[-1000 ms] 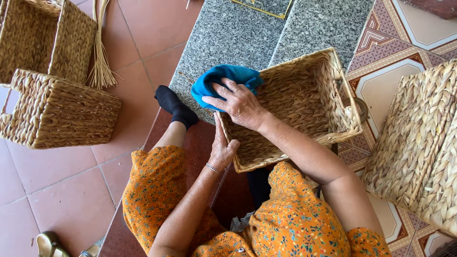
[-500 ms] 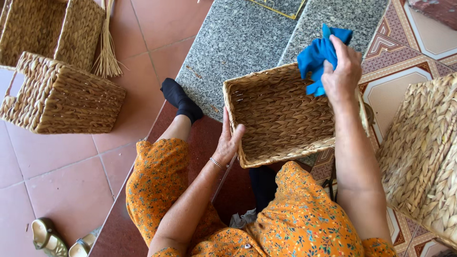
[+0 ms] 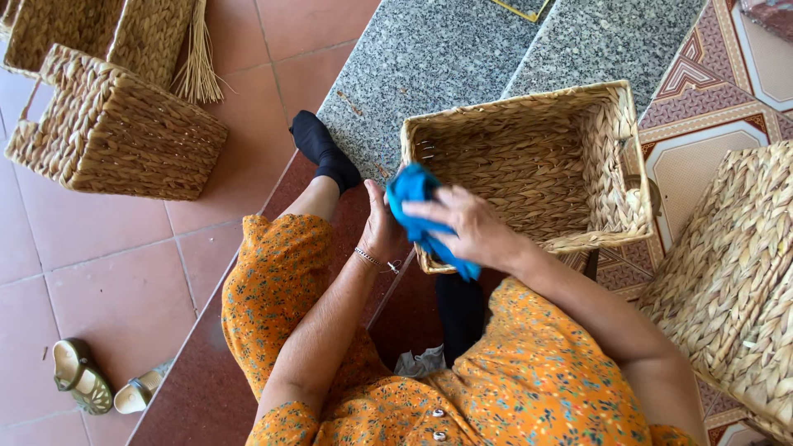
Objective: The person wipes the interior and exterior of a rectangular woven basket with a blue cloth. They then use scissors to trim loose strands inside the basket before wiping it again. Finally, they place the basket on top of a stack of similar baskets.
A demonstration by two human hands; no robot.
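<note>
The right hand (image 3: 475,227) grips a bright blue cloth (image 3: 417,211), its fingers (image 3: 429,211) curled over the bunched fabric and pinching it against the near rim of a woven straw basket (image 3: 529,165). The cloth sits partly under those fingers and partly spills out to either side of them — one fold rises towards the basket's near-left corner, another hangs down past the rim towards the person's lap.

The left hand (image 3: 382,227) lies just beside the cloth, on the outer side of the same corner of the basket. Its palm faces the wall of the basket and its fingers are mostly hidden behind the cloth, so whether they are spread or pressed together cannot be told. A thin bracelet (image 3: 376,261) circles that wrist.

The basket is rectangular and open-topped, tilted towards the person, with its inside bare. Beyond the fingers it rests over grey speckled stone slabs (image 3: 429,66).

Well away to the left of the left hand, another woven basket (image 3: 124,136) lies on its side on the red tiled floor (image 3: 99,272), with a bundle of dry straw (image 3: 198,66) behind it. To the right of the right hand stands a further woven basket (image 3: 727,281). A foot in a black sock (image 3: 322,149) stretches out beyond the left hand — and a pair of sandals (image 3: 91,384) lies on the floor near the person's left side.
</note>
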